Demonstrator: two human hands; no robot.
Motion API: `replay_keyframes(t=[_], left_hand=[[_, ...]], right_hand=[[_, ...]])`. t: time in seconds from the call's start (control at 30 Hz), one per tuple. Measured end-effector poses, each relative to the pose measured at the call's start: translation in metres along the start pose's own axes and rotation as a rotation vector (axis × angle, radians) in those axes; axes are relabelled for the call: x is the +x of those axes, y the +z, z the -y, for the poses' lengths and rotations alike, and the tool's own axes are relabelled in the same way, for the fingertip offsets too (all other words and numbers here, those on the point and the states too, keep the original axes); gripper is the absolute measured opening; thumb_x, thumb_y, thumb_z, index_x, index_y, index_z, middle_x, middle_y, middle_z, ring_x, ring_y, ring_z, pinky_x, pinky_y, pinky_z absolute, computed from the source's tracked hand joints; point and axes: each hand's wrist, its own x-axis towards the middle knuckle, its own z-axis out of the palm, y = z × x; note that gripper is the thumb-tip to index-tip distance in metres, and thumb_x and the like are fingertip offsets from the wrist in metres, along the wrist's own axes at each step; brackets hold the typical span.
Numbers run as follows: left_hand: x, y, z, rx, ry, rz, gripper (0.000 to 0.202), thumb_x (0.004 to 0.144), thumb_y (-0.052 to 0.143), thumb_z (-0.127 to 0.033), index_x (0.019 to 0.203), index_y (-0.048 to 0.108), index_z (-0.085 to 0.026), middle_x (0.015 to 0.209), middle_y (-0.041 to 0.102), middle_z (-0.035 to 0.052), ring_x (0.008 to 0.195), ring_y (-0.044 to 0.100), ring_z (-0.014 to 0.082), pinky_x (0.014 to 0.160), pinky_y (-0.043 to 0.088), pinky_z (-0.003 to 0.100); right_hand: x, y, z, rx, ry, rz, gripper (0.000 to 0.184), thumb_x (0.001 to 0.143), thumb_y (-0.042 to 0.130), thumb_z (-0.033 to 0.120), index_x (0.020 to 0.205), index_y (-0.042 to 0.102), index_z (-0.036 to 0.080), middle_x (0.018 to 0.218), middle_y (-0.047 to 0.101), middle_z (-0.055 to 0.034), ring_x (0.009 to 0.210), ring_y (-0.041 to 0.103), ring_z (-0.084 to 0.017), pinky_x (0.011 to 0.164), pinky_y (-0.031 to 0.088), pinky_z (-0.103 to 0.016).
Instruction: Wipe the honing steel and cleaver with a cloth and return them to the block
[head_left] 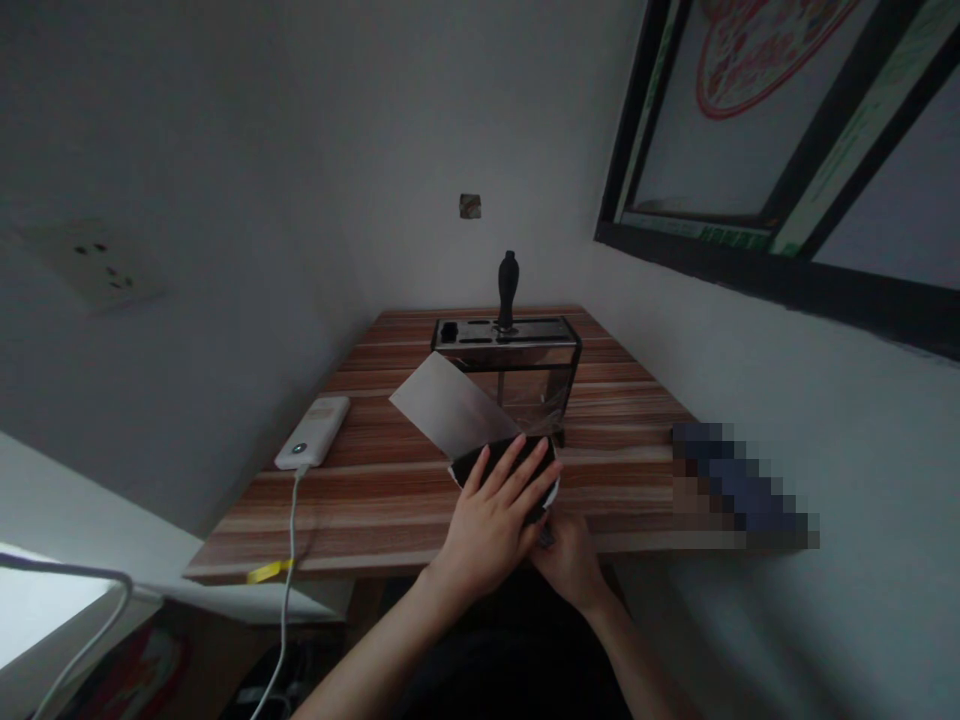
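A kitchen cleaver (457,405) points up and to the left over the table, its broad pale blade showing. A black piece with ragged white edges (469,467), maybe card or cloth, covers the lower part of the blade. On top of it lies my left hand (491,520), palm down with fingers spread. My right hand (568,560) is closed at the cleaver's handle end, close to my body; the handle is mostly hidden. Just behind the blade stands a knife block (540,330) with a metal top and clear sides. One black-handled tool (508,285) stands upright in it.
The wood-striped table (615,400) meets walls at both sides. At its left lies a white power bank (313,432) with a white cable (291,530) hanging over the front edge, beside yellow tape (268,571). A blurred-out dark object (739,480) is at right.
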Motion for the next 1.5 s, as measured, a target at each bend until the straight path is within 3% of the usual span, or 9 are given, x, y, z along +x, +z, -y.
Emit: replay_keyframes(t=[0.2, 0.47, 0.83, 1.5], left_hand=[[0.005, -0.003, -0.004, 0.048, -0.060, -0.034, 0.052, 0.095, 0.034, -0.042, 0.144, 0.021, -0.033, 0.152, 0.019, -0.0087, 0.140, 0.017, 0.0187, 0.112, 0.021, 0.044], [0.012, -0.006, 0.003, 0.083, -0.165, -0.084, 0.055, 0.093, 0.040, -0.042, 0.144, 0.022, -0.033, 0.151, 0.023, -0.0062, 0.140, 0.018, 0.0213, 0.113, 0.017, 0.046], [0.021, -0.024, 0.039, 0.094, -0.324, -0.170, 0.054, 0.093, 0.041, -0.027, 0.144, 0.025, -0.026, 0.152, 0.022, 0.0019, 0.141, 0.012, 0.0264, 0.112, 0.012, 0.052], [0.034, -0.043, 0.098, -0.011, -0.529, -0.302, 0.055, 0.094, 0.035, -0.029, 0.146, 0.019, -0.023, 0.154, 0.013, 0.0076, 0.141, 0.007, 0.0264, 0.111, 0.010, 0.055]], right_hand=[[0.001, 0.000, 0.002, -0.080, -0.002, -0.027, 0.014, 0.078, 0.053, 0.024, 0.067, 0.059, 0.017, 0.062, 0.068, -0.0083, 0.057, 0.065, -0.020, 0.051, 0.040, -0.024], [0.003, -0.003, 0.008, -0.096, -0.009, -0.003, 0.008, 0.079, 0.053, 0.023, 0.072, 0.056, 0.019, 0.063, 0.066, -0.0039, 0.057, 0.063, -0.016, 0.053, 0.040, -0.021], [0.002, -0.004, 0.012, -0.167, -0.027, 0.022, 0.018, 0.082, 0.053, 0.028, 0.066, 0.052, 0.020, 0.054, 0.058, 0.0004, 0.050, 0.056, -0.012, 0.050, 0.035, -0.021], [0.000, 0.000, 0.010, -0.241, -0.066, -0.007, 0.023, 0.082, 0.053, 0.028, 0.060, 0.049, 0.021, 0.050, 0.055, 0.0004, 0.046, 0.054, -0.012, 0.049, 0.033, -0.022]])
